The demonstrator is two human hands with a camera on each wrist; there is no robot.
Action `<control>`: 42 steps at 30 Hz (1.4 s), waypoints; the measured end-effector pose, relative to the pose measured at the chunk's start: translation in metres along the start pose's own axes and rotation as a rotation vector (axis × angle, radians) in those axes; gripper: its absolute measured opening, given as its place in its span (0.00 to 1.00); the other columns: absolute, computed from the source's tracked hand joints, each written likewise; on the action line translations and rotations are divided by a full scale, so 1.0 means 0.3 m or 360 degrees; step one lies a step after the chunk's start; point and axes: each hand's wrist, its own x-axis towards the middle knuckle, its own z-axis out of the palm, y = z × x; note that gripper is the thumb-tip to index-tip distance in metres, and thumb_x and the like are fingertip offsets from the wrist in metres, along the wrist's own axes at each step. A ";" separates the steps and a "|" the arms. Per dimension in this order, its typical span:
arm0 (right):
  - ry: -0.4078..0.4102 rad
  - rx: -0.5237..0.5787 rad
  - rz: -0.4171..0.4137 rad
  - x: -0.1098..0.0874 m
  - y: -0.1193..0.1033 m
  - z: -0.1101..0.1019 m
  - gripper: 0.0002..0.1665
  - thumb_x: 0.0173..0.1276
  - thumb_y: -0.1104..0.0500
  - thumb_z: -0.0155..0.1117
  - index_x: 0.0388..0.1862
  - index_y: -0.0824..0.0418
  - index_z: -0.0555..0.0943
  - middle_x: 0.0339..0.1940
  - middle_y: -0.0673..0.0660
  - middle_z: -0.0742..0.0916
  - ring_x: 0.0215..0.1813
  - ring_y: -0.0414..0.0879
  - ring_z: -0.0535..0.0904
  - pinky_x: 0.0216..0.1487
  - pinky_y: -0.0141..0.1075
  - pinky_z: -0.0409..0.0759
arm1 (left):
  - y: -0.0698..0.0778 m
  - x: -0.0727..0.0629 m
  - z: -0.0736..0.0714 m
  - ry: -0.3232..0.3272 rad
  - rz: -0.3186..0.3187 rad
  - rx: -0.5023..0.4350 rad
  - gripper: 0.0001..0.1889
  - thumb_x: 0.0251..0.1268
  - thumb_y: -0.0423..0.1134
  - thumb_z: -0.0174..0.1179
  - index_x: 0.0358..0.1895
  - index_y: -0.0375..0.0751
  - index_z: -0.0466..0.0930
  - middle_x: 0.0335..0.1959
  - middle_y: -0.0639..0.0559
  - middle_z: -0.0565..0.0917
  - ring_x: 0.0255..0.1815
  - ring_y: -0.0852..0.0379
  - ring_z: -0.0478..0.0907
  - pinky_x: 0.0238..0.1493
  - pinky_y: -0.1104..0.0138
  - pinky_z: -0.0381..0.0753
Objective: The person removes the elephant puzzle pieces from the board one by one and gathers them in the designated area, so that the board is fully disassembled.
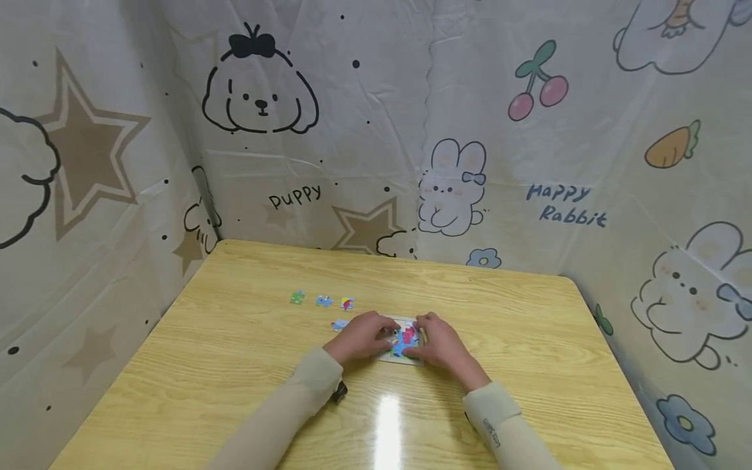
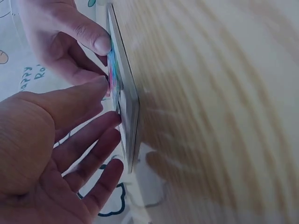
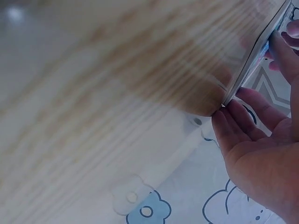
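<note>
A small jigsaw board lies flat on the table between both hands, with joined picture pieces in blue, pink and green on it. From the left, my left hand has its thumb and index fingertips close together around a puzzle piece at the joined part; its other fingers spread along the board's side in the left wrist view. My right hand grips the board from the right. Its thumb rests on the pieces, while its fingers reach round the board's edge. The hands partly hide the picture.
Farther left lie a green loose piece, a blue one and a yellow and red one. Another blue piece sits beside the left hand. Printed curtains hang behind the wooden table.
</note>
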 end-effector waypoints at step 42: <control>-0.0021 0.0036 0.0034 0.003 -0.007 0.000 0.42 0.58 0.44 0.83 0.64 0.65 0.81 0.66 0.64 0.80 0.65 0.61 0.79 0.69 0.55 0.76 | -0.057 -0.043 -0.021 0.0224 -0.0100 -0.0507 0.15 0.65 0.30 0.71 0.54 0.38 0.88 0.48 0.48 0.87 0.43 0.58 0.86 0.48 0.67 0.86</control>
